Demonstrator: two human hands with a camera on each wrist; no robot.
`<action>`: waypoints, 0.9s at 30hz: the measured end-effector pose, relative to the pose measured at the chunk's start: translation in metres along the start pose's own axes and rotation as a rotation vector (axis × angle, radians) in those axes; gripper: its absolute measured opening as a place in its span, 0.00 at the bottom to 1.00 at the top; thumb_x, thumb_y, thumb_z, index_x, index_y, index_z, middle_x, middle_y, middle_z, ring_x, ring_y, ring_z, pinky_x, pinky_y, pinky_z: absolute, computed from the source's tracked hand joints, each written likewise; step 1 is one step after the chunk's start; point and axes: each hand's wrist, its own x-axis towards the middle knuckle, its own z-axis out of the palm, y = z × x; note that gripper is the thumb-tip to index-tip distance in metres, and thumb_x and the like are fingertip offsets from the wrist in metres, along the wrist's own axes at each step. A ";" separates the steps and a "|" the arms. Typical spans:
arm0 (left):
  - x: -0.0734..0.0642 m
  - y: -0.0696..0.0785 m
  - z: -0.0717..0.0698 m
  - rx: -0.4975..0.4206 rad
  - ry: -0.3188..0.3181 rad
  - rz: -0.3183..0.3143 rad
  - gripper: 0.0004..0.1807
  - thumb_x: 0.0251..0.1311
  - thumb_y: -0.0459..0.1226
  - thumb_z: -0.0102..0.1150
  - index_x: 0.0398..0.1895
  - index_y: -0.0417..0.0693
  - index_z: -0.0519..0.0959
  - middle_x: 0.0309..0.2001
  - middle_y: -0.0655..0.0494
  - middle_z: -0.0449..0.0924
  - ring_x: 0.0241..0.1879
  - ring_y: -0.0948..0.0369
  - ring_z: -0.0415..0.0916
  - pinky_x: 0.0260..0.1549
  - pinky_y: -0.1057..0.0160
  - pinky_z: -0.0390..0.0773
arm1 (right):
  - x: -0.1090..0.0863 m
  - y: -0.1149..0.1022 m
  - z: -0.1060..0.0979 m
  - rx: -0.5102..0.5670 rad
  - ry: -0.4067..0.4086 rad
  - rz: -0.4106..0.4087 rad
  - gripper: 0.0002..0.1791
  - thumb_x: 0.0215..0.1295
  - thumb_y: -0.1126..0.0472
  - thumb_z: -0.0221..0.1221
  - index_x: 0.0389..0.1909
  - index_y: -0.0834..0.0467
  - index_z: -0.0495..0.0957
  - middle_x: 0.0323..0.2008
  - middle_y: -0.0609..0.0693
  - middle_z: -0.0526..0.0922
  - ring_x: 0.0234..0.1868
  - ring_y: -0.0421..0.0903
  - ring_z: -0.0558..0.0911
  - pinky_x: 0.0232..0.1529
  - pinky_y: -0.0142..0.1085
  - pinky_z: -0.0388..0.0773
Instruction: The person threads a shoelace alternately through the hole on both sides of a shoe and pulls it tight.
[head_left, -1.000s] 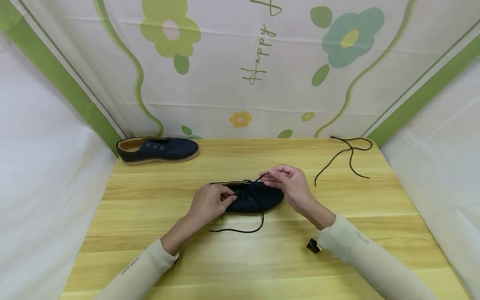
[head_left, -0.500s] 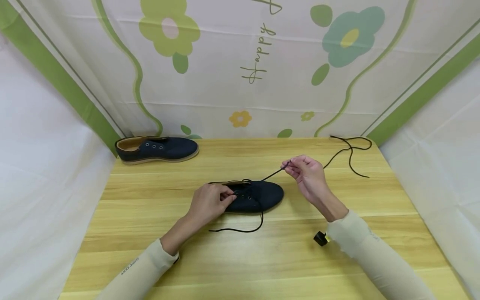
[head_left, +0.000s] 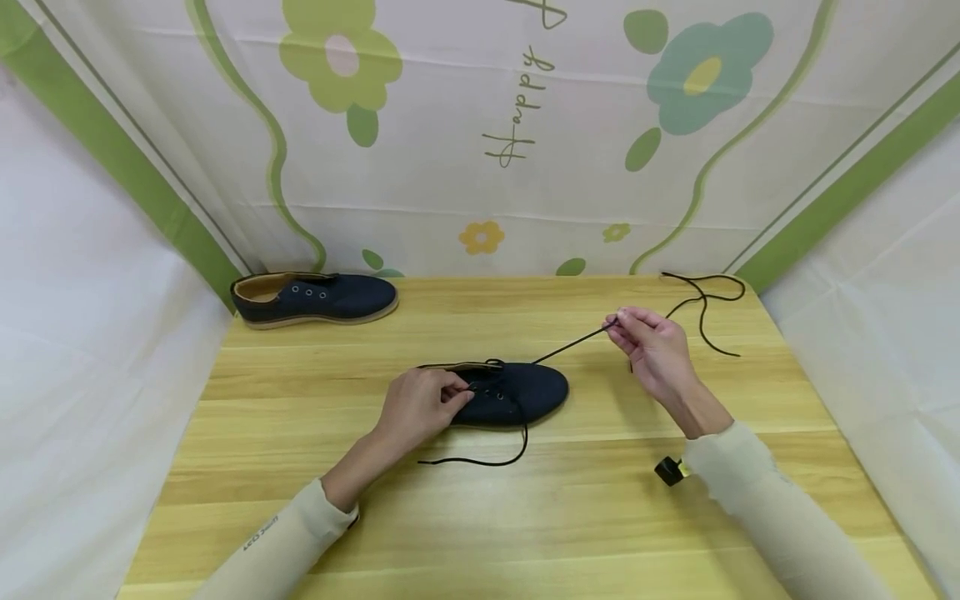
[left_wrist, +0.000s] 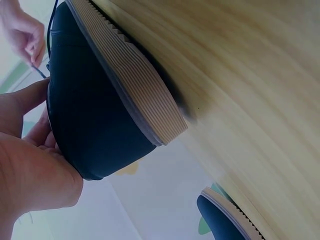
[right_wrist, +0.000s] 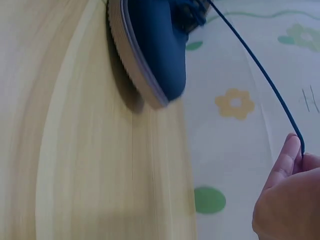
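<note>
A navy lace-up shoe (head_left: 536, 390) stands on the table, toe to the right, its tan ribbed sole (left_wrist: 142, 82) showing in the left wrist view. At its lacing flap, my left hand (head_left: 420, 406) pinches the edge between thumb and fingers; part of the opening is hidden behind this hand. Up and right of the toe, my right hand (head_left: 656, 354) pinches a black shoelace (right_wrist: 260, 67) between thumb and fingertips. That lace runs taut and slanting from the shoe's eyelets. Its other end (head_left: 480, 463) lies curved on the table in front of the shoe.
A second navy shoe (head_left: 341, 298), unlaced with bare eyelets, stands at the back left. Another black lace (head_left: 703, 310) lies loosely crossed at the back right. The wooden table (head_left: 480, 533) ends at a flowered white curtain (head_left: 420, 167).
My right hand has moved right and slightly up, away from the shoe, drawing the lace out longer and straight. My left hand and the shoe have stayed in place.
</note>
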 end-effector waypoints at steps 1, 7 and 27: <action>0.000 0.000 0.000 0.001 -0.001 -0.001 0.02 0.62 0.39 0.77 0.32 0.53 0.92 0.26 0.66 0.86 0.26 0.70 0.80 0.25 0.68 0.77 | 0.000 -0.002 -0.004 0.001 0.009 -0.001 0.05 0.76 0.72 0.60 0.43 0.68 0.84 0.39 0.57 0.91 0.42 0.48 0.92 0.46 0.33 0.86; -0.001 0.000 0.001 0.005 -0.010 -0.006 0.02 0.63 0.40 0.76 0.32 0.55 0.92 0.26 0.68 0.86 0.25 0.71 0.79 0.26 0.68 0.76 | 0.000 -0.014 -0.030 0.024 0.063 0.001 0.07 0.77 0.72 0.58 0.42 0.67 0.85 0.38 0.58 0.91 0.40 0.48 0.92 0.46 0.34 0.87; -0.001 -0.001 0.002 0.010 0.017 0.017 0.02 0.62 0.39 0.76 0.32 0.54 0.91 0.26 0.67 0.86 0.24 0.71 0.78 0.24 0.69 0.75 | 0.000 -0.055 -0.077 0.102 0.257 -0.016 0.07 0.74 0.74 0.59 0.39 0.70 0.85 0.37 0.60 0.91 0.39 0.51 0.92 0.49 0.37 0.87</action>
